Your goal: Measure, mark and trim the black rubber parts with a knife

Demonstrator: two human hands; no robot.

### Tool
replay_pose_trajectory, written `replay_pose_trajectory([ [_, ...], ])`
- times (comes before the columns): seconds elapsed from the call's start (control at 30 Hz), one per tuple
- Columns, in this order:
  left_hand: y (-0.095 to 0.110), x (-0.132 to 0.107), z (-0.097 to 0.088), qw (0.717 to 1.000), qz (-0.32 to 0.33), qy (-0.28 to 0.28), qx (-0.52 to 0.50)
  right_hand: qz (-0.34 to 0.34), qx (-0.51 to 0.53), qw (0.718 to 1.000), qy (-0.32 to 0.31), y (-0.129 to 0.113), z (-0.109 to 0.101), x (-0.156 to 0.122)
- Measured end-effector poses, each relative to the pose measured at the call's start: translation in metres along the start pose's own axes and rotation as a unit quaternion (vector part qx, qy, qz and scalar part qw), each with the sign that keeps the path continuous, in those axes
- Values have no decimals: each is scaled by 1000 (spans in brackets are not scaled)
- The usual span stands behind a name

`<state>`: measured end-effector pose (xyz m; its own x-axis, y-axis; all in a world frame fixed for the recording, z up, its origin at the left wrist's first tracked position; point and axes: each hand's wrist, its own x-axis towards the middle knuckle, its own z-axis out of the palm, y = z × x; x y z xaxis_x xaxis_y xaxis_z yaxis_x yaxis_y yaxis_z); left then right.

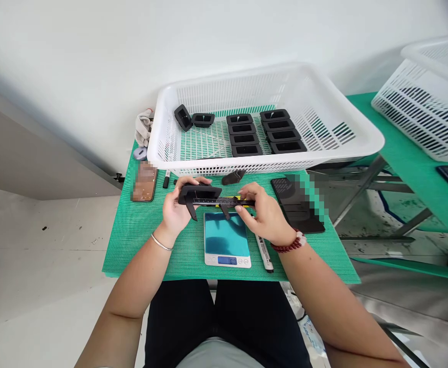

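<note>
My left hand is closed around a black rectangular frame-like part, hollow in the middle like the ones in the basket. Fingers of my right hand pinch the beam of a black caliper, whose scale lies along the part's near side. Its jaws are spread apart and point down toward me. Below the caliper sits a small digital scale with a shiny blue plate and a lit display. A white marker lies right of the scale, under my right hand.
A white plastic basket with several black frame parts stands behind my hands. On the green table are a phone, a black marker and a black flat case. Another white basket stands far right.
</note>
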<state>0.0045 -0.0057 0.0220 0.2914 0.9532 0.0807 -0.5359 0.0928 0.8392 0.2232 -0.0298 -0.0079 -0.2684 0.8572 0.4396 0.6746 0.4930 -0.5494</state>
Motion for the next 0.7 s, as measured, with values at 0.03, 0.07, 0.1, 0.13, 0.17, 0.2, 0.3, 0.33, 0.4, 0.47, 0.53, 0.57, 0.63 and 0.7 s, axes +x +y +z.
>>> replay_pose_trajectory([
  [0.03,0,0,0,1000,-4,0,2,3,5,1000,0,0,-1,0],
  [0.07,0,0,0,1000,-8,-1,1,5,10,1000,0,-1,-1,1],
  [0.1,0,0,0,1000,-12,-2,-2,6,12,1000,1,-1,-2,2],
  [0.13,0,0,0,1000,-15,-2,-7,5,12,1000,1,-2,-2,3],
  [0.17,-1,0,0,1000,-19,-3,-13,2,11,1000,3,-2,-3,4],
  [0.2,-2,0,-1,1000,-23,-1,-21,-4,10,1000,6,-3,-4,4],
  [0.3,-4,0,-2,999,-26,22,-33,-21,7,999,28,-2,-6,4],
  [0.33,-5,0,-2,999,-26,32,-33,-21,4,999,45,-1,-7,3],
  [0.4,-6,0,-4,998,-26,52,-29,-1,-6,995,103,2,-7,-1],
  [0.47,-7,-1,-7,997,-21,66,-27,34,-20,984,175,5,-6,-5],
  [0.53,-8,-1,-9,997,-10,71,-27,58,-39,972,223,9,-5,-8],
  [0.57,-9,-2,-10,997,-5,68,-25,64,-49,969,232,10,-4,-9],
  [0.63,-9,-2,-10,999,2,50,-20,65,-69,967,239,12,-3,-9],
  [0.7,-10,-3,-9,999,11,25,-17,59,-83,965,241,11,-2,-8],
])
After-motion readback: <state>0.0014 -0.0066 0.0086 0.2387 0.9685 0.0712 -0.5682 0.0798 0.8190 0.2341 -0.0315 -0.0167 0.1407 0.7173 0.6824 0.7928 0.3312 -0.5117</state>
